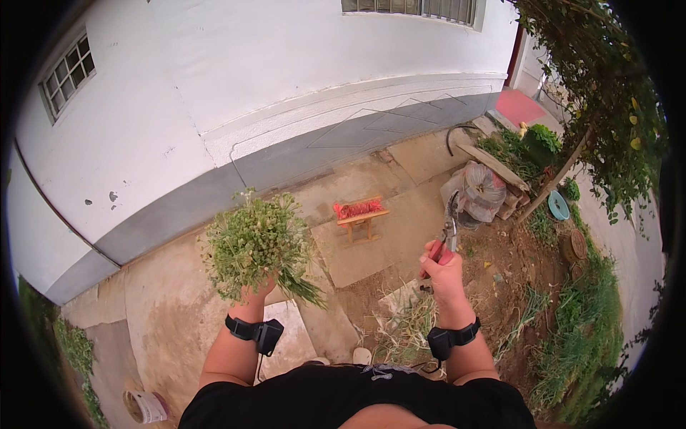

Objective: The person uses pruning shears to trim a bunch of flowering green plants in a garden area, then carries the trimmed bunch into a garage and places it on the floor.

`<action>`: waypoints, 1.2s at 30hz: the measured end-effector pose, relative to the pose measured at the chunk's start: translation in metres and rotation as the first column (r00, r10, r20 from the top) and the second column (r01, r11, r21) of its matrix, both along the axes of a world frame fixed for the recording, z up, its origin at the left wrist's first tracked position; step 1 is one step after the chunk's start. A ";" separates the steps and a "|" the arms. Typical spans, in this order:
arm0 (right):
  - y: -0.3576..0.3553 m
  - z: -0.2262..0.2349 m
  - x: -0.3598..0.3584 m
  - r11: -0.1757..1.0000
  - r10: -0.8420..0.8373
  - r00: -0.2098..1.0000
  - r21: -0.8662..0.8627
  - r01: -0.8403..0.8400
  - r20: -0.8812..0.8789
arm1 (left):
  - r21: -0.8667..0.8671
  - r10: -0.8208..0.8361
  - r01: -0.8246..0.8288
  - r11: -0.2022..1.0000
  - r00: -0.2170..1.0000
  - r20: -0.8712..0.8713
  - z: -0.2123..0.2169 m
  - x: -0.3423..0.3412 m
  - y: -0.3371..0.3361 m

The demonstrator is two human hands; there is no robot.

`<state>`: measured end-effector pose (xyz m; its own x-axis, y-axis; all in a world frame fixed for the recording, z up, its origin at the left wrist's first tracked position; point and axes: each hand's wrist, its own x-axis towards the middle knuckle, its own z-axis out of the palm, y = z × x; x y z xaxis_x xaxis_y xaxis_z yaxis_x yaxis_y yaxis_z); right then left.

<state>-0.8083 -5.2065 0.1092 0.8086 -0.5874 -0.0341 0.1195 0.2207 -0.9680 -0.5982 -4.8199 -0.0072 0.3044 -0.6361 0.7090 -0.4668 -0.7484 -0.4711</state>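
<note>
My left hand [259, 287] is closed around the stems of a thick bunch of green seed heads [251, 243]. The round heads spread out above the fist, and the cut stems stick out toward the right. Much of that hand is hidden behind the bunch. In my right hand [448, 277] is a pair of pruning shears [449, 236] with red handles, its metal end pointing up and away from me. The shears are well apart from the bunch. Both wrists wear black straps with small boxes.
A small wooden stool [359, 209] with a red seat stands ahead on the paving. Beyond my right hand lie a filled plastic bag [483, 191] and planks [494, 166]. Loose stalks [409, 329] cover soil near me. A blue basin [558, 205] sits right; a bucket [146, 406] lower left.
</note>
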 end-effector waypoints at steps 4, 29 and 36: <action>0.002 -0.005 0.005 0.998 0.011 0.999 0.057 -0.014 0.043 | 0.193 0.072 -0.133 0.972 0.952 0.297 0.019 -0.026 -0.014; 0.274 0.033 -0.059 0.984 0.153 0.986 -0.096 -0.147 0.060 | 0.368 0.365 -0.030 0.929 0.223 -0.904 0.141 -0.119 0.178; 0.342 0.048 -0.062 0.964 0.233 0.970 -0.149 -0.221 0.069 | 0.071 0.078 -0.032 0.997 0.510 -0.856 0.134 -0.121 0.243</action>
